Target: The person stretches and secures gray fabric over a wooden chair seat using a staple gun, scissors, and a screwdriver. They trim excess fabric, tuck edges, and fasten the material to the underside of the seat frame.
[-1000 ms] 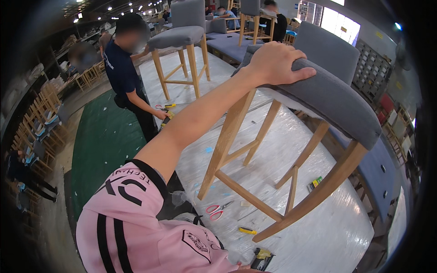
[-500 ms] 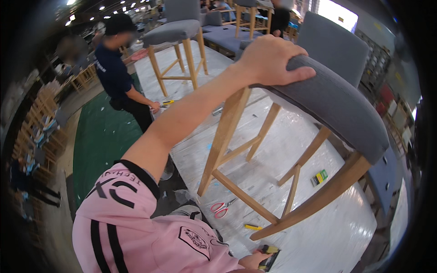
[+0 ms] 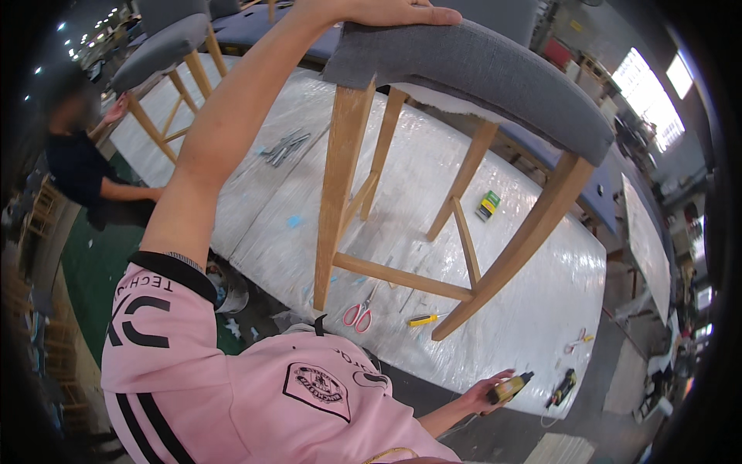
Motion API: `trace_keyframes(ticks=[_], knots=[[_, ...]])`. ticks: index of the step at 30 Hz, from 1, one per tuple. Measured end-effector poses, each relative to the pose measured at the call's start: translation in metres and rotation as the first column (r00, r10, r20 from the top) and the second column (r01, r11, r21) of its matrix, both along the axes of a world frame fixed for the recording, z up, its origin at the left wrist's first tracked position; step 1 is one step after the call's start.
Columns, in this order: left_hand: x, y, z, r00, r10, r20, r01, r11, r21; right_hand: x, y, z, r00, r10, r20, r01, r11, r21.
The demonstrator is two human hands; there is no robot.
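A bar chair with a grey upholstered seat (image 3: 471, 66) and pale wooden legs (image 3: 344, 193) stands on a table wrapped in clear plastic. My left hand (image 3: 394, 11), partly cut off by the upper edge, grips the seat's top, its thumb lying along the fabric. White padding material (image 3: 444, 100) shows under the seat's edge. Low on the right, my right hand (image 3: 483, 393) is closed around a blocky yellow-and-black hand tool (image 3: 508, 388), its exact kind unclear. Red-handled scissors (image 3: 357, 318) and a yellow-handled tool (image 3: 422, 320) lie near the chair's feet.
A green-and-yellow box (image 3: 488, 206) and a pile of metal pieces (image 3: 286, 147) lie on the plastic-covered table (image 3: 525, 294). Another black-and-yellow tool (image 3: 562, 387) rests at its right edge. Far left, a person (image 3: 81, 166) stands beside another grey chair (image 3: 162, 54).
The view has swung, so the scene sits further left and the other person nears the left rim. My right hand with its tool has moved right, out from my body. My left hand stays on the seat.
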State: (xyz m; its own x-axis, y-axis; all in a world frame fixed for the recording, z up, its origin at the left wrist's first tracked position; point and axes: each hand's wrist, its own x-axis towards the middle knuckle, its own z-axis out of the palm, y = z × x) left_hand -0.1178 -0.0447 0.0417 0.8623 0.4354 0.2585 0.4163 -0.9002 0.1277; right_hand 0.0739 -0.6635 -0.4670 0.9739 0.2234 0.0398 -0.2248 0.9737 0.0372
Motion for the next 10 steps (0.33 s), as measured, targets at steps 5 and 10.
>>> trace_keyframes(ticks=[5,10], knots=[[-0.007,-0.005,0.006,0.996,-0.074,-0.060,0.083,0.981,0.178,-0.023,0.056,0.067,0.972,-0.186,0.146,0.209,0.964,-0.167],[-0.020,-0.005,-0.002,0.968,-0.220,-0.124,0.248,0.924,0.293,-0.090,0.178,0.172,0.874,-0.299,0.384,0.485,0.599,-0.637]])
